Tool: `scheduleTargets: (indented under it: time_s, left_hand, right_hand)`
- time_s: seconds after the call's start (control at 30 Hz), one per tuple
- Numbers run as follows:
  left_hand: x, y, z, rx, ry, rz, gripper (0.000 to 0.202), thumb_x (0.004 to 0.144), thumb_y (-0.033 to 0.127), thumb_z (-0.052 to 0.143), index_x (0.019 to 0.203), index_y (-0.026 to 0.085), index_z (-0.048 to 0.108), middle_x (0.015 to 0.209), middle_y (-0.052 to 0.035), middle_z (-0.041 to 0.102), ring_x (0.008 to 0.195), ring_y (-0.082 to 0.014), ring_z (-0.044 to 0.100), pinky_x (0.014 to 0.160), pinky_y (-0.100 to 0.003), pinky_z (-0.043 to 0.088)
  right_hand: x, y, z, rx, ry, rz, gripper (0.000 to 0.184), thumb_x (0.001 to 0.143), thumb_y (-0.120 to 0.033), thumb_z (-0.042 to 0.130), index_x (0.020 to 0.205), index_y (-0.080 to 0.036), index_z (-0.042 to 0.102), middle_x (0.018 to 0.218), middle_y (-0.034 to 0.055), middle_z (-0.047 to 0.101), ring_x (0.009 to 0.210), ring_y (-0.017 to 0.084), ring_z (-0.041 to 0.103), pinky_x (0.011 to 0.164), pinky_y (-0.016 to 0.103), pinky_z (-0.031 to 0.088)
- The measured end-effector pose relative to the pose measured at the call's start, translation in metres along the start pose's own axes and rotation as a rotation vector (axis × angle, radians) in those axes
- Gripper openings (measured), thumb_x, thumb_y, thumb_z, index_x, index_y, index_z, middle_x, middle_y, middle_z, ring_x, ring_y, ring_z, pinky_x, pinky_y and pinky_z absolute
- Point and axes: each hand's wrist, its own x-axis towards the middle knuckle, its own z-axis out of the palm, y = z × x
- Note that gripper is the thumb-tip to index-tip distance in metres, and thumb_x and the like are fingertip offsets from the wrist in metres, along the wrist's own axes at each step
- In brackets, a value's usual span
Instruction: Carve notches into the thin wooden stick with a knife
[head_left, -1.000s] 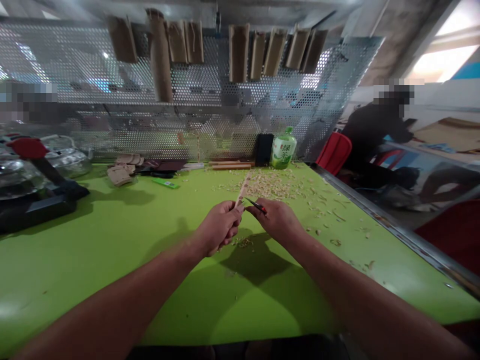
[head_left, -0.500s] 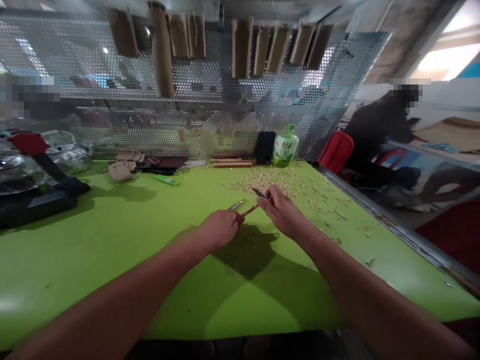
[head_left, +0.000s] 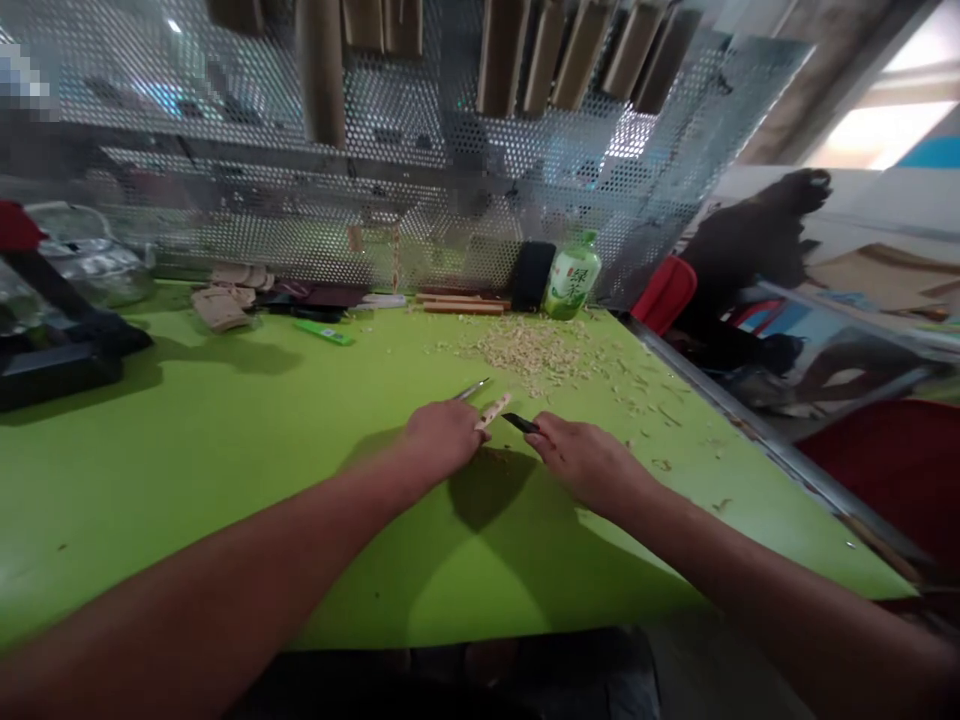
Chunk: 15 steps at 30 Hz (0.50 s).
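Note:
My left hand grips a thin carved wooden strip, whose end sticks out to the right, and a slim metal tool pointing up and left from the same fist. My right hand is shut on a small black-bladed knife, with most of its handle hidden in my fingers. The blade's tip is close to the wooden strip, with a small gap between them. Both hands are low over the green tabletop, just in front of a pile of pale wood shavings.
A perforated metal panel with hanging kraft paper strips stands behind the table, above a green bottle, a black case, wooden sticks and a green lighter. A seated person is at right, beyond the table's metal edge.
My hands have dropped lower and moved apart. The knife blade now points left instead of up, and the wooden strip sits lower. The view has tilted slightly.

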Motion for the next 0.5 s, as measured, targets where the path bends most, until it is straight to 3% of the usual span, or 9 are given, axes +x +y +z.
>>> scheduleTargets:
  time_s: [0.13,0.33,0.5]
  left_hand:
    - [-0.005,-0.001,-0.007,-0.075,0.029,0.009,0.034,0.073,0.046,0.069,0.058,0.021,0.051,0.06,-0.0043,0.055,0.063,-0.0209,0.056,0.063,-0.029,0.044]
    - [-0.011,0.007,-0.012,-0.035,-0.015,-0.013,0.029,0.078,0.027,0.061,0.054,0.02,0.048,0.058,-0.0063,0.054,0.068,-0.0237,0.059,0.07,-0.034,0.046]
    - [-0.009,0.011,-0.011,0.04,-0.057,0.003,0.017,0.076,0.024,0.062,0.062,0.019,0.054,0.068,-0.0077,0.061,0.071,-0.0226,0.06,0.073,-0.034,0.049]
  right_hand:
    - [0.003,-0.001,0.003,-0.096,-0.01,-0.016,0.029,0.099,-0.04,0.031,0.094,-0.021,0.053,0.066,0.0034,0.06,0.051,0.014,0.046,0.05,0.028,0.018]
    - [0.01,-0.008,0.0,-0.174,-0.034,-0.033,0.032,0.1,-0.041,0.03,0.103,-0.022,0.055,0.072,0.0066,0.067,0.056,0.018,0.056,0.05,0.028,0.021]
    - [0.014,-0.009,0.003,-0.188,-0.028,-0.044,0.033,0.101,-0.04,0.029,0.11,-0.022,0.055,0.082,0.0088,0.071,0.063,0.02,0.061,0.053,0.028,0.027]
